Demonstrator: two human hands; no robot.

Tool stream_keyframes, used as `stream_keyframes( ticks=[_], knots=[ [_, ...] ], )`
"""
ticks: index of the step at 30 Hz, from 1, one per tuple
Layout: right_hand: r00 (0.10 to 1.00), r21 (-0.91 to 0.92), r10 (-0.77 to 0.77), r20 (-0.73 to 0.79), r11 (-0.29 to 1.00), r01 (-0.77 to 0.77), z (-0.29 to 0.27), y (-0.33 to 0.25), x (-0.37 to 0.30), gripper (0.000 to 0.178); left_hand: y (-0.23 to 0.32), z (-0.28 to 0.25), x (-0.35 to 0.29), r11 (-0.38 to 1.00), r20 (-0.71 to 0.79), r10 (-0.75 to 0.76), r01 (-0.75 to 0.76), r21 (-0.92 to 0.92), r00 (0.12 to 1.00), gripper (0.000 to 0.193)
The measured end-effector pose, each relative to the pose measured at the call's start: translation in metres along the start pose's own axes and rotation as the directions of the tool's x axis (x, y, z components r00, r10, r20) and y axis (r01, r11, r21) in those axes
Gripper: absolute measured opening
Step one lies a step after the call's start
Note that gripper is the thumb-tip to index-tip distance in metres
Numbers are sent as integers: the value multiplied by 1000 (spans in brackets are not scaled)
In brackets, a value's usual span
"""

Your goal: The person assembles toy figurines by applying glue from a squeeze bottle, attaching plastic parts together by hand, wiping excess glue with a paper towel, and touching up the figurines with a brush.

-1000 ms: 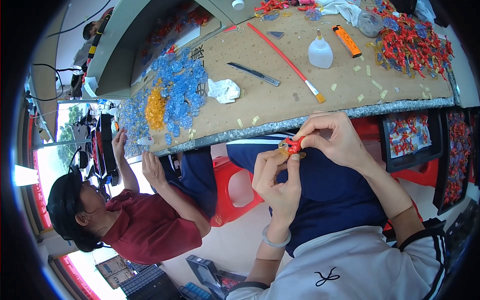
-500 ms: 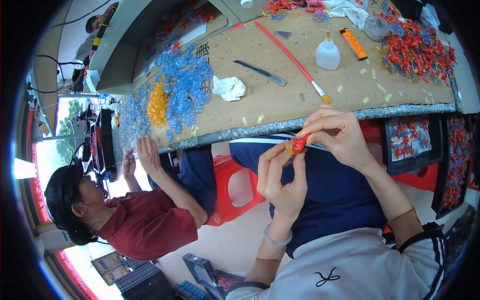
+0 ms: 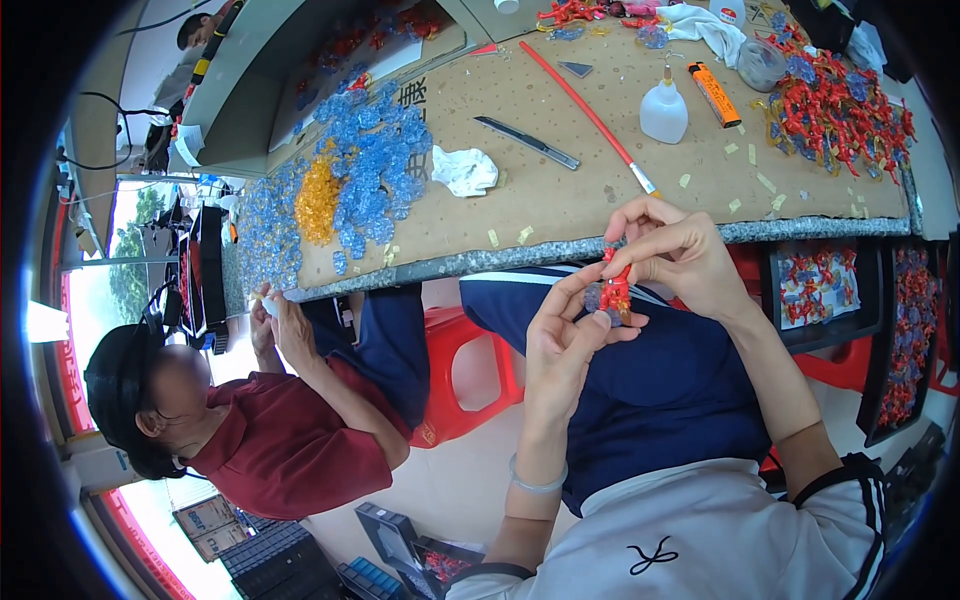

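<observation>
A small red plastic figure (image 3: 615,288) with clear and amber parts is held over my lap, just off the table's near edge. My left hand (image 3: 572,338) pinches its lower end between thumb and fingers. At the upper end, the fingers of my right hand (image 3: 678,250) are closed on it too. My fingers cover part of the figure, so its exact shape is hard to make out. Nearest on the table lie a red-handled brush (image 3: 590,115), a craft knife (image 3: 527,141) and a crumpled white tissue (image 3: 464,172).
Blue clear pieces (image 3: 375,150) and amber pieces (image 3: 318,200) are heaped at left. A white squeeze bottle (image 3: 663,110), an orange lighter (image 3: 714,95) and a pile of red figures (image 3: 835,110) lie right. Black trays (image 3: 818,290) stand below. A co-worker (image 3: 290,430) sits at left.
The red figure has been turned more upright in my fingers, showing more of its body. My left hand has shifted slightly right and down. The co-worker's hands have come together.
</observation>
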State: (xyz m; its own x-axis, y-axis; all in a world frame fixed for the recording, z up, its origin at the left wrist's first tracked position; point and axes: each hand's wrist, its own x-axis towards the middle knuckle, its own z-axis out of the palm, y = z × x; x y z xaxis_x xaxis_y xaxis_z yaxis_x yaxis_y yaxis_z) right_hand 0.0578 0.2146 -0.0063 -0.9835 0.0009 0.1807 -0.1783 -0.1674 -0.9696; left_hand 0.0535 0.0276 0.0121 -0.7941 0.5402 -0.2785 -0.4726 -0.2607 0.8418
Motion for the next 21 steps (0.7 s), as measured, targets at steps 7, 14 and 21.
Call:
stream_keyframes(
  ticks=[7,14,21],
  knots=[
    [998,-72,66,4,995,-65,1,-4,-1,20,-8,9,-1,974,-173,209,-189,128,962,36],
    [956,81,286,-72,957,-280,2,-2,-1,17,-14,17,-1,874,-227,379,-266,407,897,32],
    [943,128,334,14,934,-333,2,-13,1,16,-12,17,-3,898,-194,376,-304,320,906,23]
  ],
)
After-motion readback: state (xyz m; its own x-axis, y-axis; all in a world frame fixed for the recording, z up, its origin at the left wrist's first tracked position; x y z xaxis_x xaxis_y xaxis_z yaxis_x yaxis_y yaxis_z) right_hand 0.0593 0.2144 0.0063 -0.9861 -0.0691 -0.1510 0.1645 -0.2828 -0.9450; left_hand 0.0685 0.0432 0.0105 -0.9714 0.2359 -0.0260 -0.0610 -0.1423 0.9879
